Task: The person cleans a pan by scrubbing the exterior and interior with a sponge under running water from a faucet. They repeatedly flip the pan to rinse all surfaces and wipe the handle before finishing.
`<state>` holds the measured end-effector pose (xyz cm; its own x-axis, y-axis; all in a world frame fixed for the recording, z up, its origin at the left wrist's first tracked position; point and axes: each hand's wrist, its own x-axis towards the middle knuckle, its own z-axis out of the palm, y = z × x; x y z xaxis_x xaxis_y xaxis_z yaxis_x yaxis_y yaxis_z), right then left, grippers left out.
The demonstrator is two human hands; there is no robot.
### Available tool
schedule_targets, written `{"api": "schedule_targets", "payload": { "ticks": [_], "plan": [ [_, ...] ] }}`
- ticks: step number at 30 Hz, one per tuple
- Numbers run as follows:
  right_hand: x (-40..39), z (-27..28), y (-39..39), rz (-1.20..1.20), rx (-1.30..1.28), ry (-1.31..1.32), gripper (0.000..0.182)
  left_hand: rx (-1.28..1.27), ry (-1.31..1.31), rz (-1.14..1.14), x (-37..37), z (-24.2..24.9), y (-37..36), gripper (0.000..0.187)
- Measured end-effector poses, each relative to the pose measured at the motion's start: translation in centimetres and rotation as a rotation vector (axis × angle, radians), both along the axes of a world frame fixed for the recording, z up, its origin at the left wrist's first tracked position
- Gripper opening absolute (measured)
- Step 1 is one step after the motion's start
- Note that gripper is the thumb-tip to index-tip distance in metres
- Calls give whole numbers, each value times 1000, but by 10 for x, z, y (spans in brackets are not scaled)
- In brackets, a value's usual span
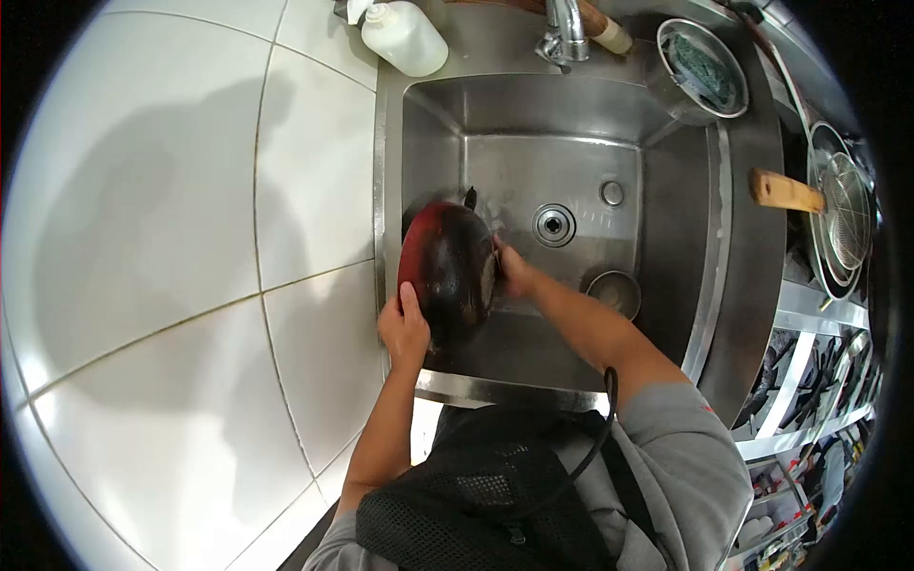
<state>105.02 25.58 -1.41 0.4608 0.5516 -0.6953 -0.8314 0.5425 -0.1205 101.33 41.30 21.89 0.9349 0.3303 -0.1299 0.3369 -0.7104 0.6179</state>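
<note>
A red and black frying pan (446,271) is tilted on its side over the left part of the sink, its dark outer surface towards me. A short black piece, perhaps its handle, sticks out at the top. My left hand (405,328) grips the near left rim, thumb on the red outer side. My right hand (514,269) is closed against the pan's right side, near its base. The right fingertips are partly hidden, and whatever may be in them does not show.
Below lies the steel sink (514,171) with a drain (554,225) and a small round metal bowl (614,293). A faucet (567,38), a white bottle (405,38) and a metal pot (702,71) holding a green scrubber stand behind. A wooden-handled strainer (788,190) hangs right.
</note>
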Motion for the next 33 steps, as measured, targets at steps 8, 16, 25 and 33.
{"api": "schedule_targets", "payload": {
  "ticks": [8,16,25,33],
  "plan": [
    [38,141,-64,-83,-43,-237,68,-370,-156,56,-73,29,9,45],
    [76,280,-105,165,-896,-1034,82,-722,-41,-337,-30,69,31,32],
    [66,340,-35,321,-1074,-1434,71,-608,-264,12,-41,112,40,24],
    [80,368,28,224,-1025,-1872,62,-587,-589,59,-68,89,60,20]
  ]
}}
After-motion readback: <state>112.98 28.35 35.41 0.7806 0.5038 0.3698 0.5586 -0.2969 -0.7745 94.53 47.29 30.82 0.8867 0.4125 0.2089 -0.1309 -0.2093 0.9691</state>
